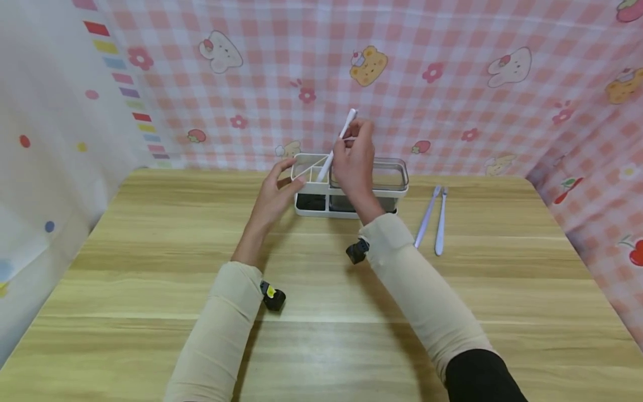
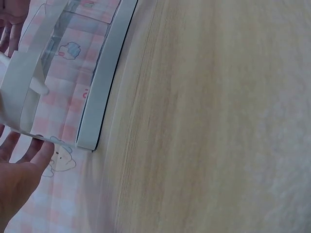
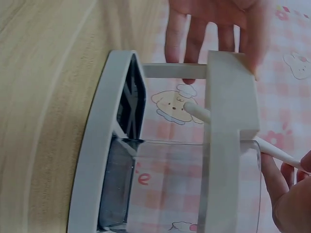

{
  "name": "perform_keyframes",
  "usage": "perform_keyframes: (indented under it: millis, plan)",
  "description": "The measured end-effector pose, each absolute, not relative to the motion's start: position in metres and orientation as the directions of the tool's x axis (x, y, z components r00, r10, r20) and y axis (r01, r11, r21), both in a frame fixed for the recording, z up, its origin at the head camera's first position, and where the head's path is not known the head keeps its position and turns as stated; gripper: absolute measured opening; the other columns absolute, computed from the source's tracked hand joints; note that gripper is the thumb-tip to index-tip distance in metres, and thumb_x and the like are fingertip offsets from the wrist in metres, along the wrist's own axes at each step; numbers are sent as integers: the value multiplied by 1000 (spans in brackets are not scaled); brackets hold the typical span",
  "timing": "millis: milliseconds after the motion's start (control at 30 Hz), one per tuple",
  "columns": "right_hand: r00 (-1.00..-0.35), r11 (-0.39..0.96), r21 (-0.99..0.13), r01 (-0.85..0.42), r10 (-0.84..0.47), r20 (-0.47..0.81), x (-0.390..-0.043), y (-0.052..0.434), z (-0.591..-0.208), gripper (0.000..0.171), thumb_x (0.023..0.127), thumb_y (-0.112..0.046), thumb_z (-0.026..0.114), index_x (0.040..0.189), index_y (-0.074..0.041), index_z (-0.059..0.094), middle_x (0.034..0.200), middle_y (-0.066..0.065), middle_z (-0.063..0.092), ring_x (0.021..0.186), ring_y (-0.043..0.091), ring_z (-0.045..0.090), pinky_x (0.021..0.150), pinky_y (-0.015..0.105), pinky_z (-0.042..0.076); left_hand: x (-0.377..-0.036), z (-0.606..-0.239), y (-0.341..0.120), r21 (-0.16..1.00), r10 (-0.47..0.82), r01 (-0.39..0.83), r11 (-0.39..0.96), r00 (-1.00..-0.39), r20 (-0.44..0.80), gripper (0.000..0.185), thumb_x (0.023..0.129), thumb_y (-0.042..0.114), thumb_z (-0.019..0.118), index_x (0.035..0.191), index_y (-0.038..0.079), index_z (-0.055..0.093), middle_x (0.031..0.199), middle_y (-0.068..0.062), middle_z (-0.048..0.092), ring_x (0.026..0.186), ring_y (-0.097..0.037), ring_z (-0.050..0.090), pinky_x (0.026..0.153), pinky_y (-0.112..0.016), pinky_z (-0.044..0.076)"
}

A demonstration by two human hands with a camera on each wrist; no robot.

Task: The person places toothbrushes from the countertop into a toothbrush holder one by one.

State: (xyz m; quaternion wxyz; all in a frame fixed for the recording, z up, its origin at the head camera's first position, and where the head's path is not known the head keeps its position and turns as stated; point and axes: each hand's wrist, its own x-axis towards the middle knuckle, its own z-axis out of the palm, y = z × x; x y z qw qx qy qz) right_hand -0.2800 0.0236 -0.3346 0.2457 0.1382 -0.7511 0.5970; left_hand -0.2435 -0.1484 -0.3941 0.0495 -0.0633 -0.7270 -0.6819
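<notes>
A white toothbrush holder (image 1: 311,214) with a clear cup (image 1: 390,176) in its right part stands at the back of the table. My left hand (image 1: 275,195) grips the holder's left end, thumb on the front rim and fingers round the side. With my right hand (image 1: 354,162) I pinch a slim white toothbrush (image 1: 327,166), which slants down through one of the upper slots. In the right wrist view the rounded lower end of this toothbrush (image 3: 197,112) pokes out below the upper rack, clear of the base. Its top end sticks up past my fingers.
Right of the holder, a purple toothbrush (image 1: 427,218) and a light blue toothbrush (image 1: 441,223) lie on the wooden table (image 1: 321,346). A pink checked cloth (image 1: 321,72) hangs right behind the table's back edge.
</notes>
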Motion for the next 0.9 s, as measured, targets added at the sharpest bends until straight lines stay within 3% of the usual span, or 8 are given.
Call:
perform_keyframes:
  millis: [267, 467, 900]
  plan:
    - [-824, 311, -792, -525, 48, 565, -276, 19, -346, 25, 99, -2, 55, 121, 2, 43, 108, 17, 56, 98, 27, 63, 81, 34, 52, -243, -394, -147, 985, 23, 157, 64, -987, 156, 55, 100, 16, 64, 150, 9, 45, 156, -11, 38, 135, -35, 48, 107, -45, 46]
    - [-822, 346, -777, -526, 30, 569, -274, 17, -350, 23, 98, 2, 53, 120, 2, 45, 109, 18, 57, 99, 26, 64, 84, 34, 54, -245, -394, -146, 987, 22, 145, 75, -989, 143, 55, 100, 19, 64, 151, 13, 45, 157, -7, 38, 134, -33, 49, 106, -45, 46]
    - [-871, 369, -810, -455, 3, 491, -273, 18, -351, 24, 93, 8, 58, 115, 3, 50, 109, 18, 63, 102, 26, 66, 85, 31, 56, -244, -389, -146, 990, 26, 122, 63, -992, 121, 56, 101, 11, 61, 153, 6, 41, 158, -14, 34, 137, -39, 44, 108, -46, 45]
